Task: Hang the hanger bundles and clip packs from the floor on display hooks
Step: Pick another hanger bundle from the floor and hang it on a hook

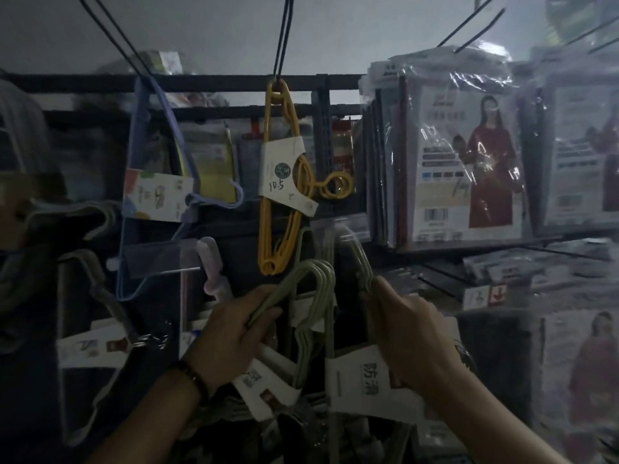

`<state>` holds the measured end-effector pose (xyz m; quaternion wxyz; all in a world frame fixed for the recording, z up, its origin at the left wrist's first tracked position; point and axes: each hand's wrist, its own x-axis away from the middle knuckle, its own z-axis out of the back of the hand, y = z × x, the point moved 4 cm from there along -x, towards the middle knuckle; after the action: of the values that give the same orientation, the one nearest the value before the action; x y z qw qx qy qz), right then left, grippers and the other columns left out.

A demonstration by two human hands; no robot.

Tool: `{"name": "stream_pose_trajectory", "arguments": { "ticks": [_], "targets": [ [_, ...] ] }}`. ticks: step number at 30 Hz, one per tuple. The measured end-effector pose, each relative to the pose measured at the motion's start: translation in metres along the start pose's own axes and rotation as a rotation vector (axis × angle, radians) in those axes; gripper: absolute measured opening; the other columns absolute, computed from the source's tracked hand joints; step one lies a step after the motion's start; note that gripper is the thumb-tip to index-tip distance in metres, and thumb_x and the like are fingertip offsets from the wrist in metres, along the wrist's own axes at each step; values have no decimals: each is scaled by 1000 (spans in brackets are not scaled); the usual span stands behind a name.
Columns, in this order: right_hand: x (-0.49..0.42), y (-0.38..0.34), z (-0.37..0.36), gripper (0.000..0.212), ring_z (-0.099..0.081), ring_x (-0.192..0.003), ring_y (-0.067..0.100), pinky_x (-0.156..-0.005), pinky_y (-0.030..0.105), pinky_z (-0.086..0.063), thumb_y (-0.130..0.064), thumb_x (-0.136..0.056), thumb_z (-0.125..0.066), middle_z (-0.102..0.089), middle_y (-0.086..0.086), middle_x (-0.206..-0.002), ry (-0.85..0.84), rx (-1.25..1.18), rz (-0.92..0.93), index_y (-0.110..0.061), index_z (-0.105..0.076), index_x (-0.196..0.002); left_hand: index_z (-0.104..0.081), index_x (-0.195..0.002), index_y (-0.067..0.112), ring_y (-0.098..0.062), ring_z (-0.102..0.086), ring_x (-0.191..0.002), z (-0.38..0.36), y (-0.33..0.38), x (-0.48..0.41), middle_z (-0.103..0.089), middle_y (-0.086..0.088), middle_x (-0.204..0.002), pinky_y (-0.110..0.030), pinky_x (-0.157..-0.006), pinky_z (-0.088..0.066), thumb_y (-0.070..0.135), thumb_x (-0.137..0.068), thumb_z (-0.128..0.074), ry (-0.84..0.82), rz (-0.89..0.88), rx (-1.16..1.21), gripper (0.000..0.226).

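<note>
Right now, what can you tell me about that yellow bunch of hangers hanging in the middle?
The yellow hangers look like glossy plastic: several bundled together, hanging lengthwise by one end loop from a dark wire hook. A white card sleeve wraps their middle, bearing a round green sticker and a handwritten "10.5". Their curled hook ends stick out to the right of the card. The lower end hangs free, just above the green hangers.

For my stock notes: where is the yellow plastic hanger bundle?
Head view, centre: the yellow plastic hanger bundle hangs from a black wire hook, above the left hand.
</note>
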<state>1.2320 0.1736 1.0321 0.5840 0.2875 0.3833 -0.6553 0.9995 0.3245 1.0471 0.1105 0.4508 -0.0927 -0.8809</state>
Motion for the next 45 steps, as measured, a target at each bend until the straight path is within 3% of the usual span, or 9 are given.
{"name": "stream_pose_trajectory", "arguments": {
  "ticks": [4, 8, 13, 19, 24, 31, 38, 42, 45],
  "targets": [
    [-10, -4, 4, 18, -34, -39, 10, -43, 23, -22, -40, -108, -40, -43, -12, -57, 30, 15, 0, -24, -50, -109, -53, -136, 49, 17, -64, -102, 13, 0, -8, -65, 42, -113, -2, -85, -45, 21, -106, -53, 74, -53, -82, 40],
    [-13, -2, -10, 18, -32, -42, 6, -43, 25, -20, -41, -110, -40, -41, -11, -60, -51, 61, -41, -26, -48, -116, -41, -134, 72, -1, -69, -89, 28, -13, -13, -75, 13, -99, -23, -79, -54, 47, -106, -42, 83, -1, -132, 38],
    [-30, -2, -25, 13, -49, -48, 19, -43, 28, -33, -39, -110, -45, -57, -2, -67, -122, 90, -75, -29, -46, -119, -53, -135, 54, 1, -68, -85, 19, -3, -10, -71, 25, -96, -16, -75, -51, 37, -109, -48, -69, -27, -71, 31],
    [-64, 4, -79, 15, -71, -82, 31, -62, 39, -56, -28, -103, -50, -70, 5, -94, -235, 67, -165, -35, -51, -116, -61, -132, 36, -6, -73, -95, 3, -2, 3, -76, 14, -105, -34, -82, -59, 36, -109, -46, -177, 58, 69, 27],
    [-93, 3, -109, 24, -72, -102, 36, -70, 36, -44, -17, -103, -50, -72, 11, -111, -299, 139, -223, -19, -63, -124, -66, -131, 30, -4, -71, -110, -6, -7, 23, -75, 18, -115, -40, -95, -58, 28, -108, -50, -62, 181, 142, 28],
    [-111, 2, -131, 22, -69, -112, 42, -85, 45, -57, -7, -102, -53, -70, 23, -119, -353, 142, -257, -1, -66, -119, -66, -124, 35, 3, -68, -77, -7, -12, 25, -74, 16, -86, -14, -68, -49, 26, -109, -50, 87, 297, 150, 24],
    [-110, 4, -120, 30, -72, -105, 39, -74, 35, -50, -17, -106, -45, -73, 20, -112, -443, 72, -220, -5, -72, -111, -63, -112, 26, -11, -69, -80, -21, -14, 23, -72, 4, -87, -26, -68, -51, 33, -110, -46, 119, 318, 124, 19],
    [-76, -21, -59, 38, -68, -74, 31, -59, 39, -50, -32, -107, -42, -70, 9, -79, -283, -220, -250, -18, -60, -76, -58, -98, 28, -10, -62, -71, -35, -7, 22, -64, 8, -79, -16, -60, -42, 28, -111, -45, 164, 346, 214, 18],
    [-21, -45, -28, 31, -70, -73, 16, -64, 43, -60, -52, -101, -47, -74, -1, -87, -328, -401, -183, -28, -66, -103, -60, -108, 30, 0, -64, -83, -48, -2, 20, -67, 23, -91, -10, -68, -44, 28, -111, -45, 186, 369, 292, 15]
  ]
}}
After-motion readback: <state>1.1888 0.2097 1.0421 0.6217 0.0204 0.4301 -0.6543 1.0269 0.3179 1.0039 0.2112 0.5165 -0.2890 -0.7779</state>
